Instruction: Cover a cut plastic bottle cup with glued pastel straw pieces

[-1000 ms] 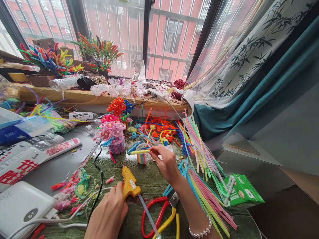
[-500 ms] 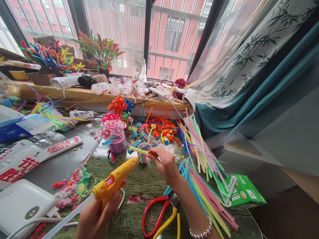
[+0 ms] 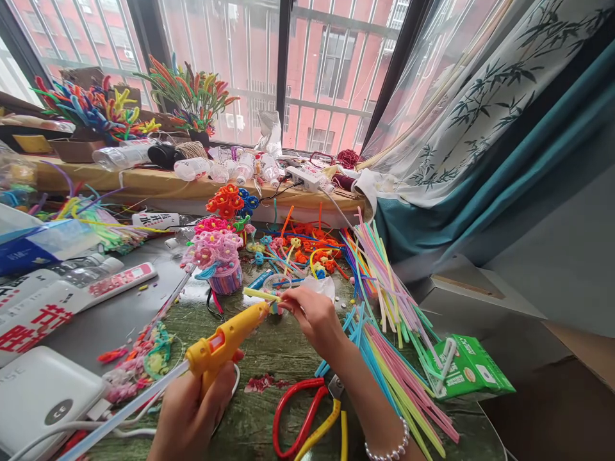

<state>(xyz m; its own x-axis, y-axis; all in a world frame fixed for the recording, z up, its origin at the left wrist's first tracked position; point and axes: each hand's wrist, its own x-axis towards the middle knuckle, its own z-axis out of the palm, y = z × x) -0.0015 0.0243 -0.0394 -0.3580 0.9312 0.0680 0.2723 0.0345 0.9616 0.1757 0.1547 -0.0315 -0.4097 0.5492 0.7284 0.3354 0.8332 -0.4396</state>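
Observation:
My left hand (image 3: 195, 406) is wrapped round the handle of a yellow hot glue gun (image 3: 225, 339), with a long clear glue stick (image 3: 129, 410) sticking out of its back. The nozzle points up and right, close below a short pale yellow pipe cleaner piece (image 3: 261, 294). My right hand (image 3: 312, 318) pinches that piece at its right end, fingertips closed. Behind the nozzle is a small striped cup, mostly hidden by the gun and my fingers. Scissors (image 3: 300, 410) with one red and one yellow handle lie below my right forearm.
A pot of pink pipe cleaner flowers (image 3: 225, 275) stands behind the glue gun. Bundles of pastel pipe cleaners (image 3: 408, 378) and a green box (image 3: 473, 368) lie at the right. A white power bank (image 3: 48, 403) with cables sits at the left. Plastic bottles (image 3: 192, 169) line the windowsill.
The glue gun has moved slightly right and up, its nozzle now nearer the yellow pipe cleaner piece. My right hand has shifted a little left with the piece.

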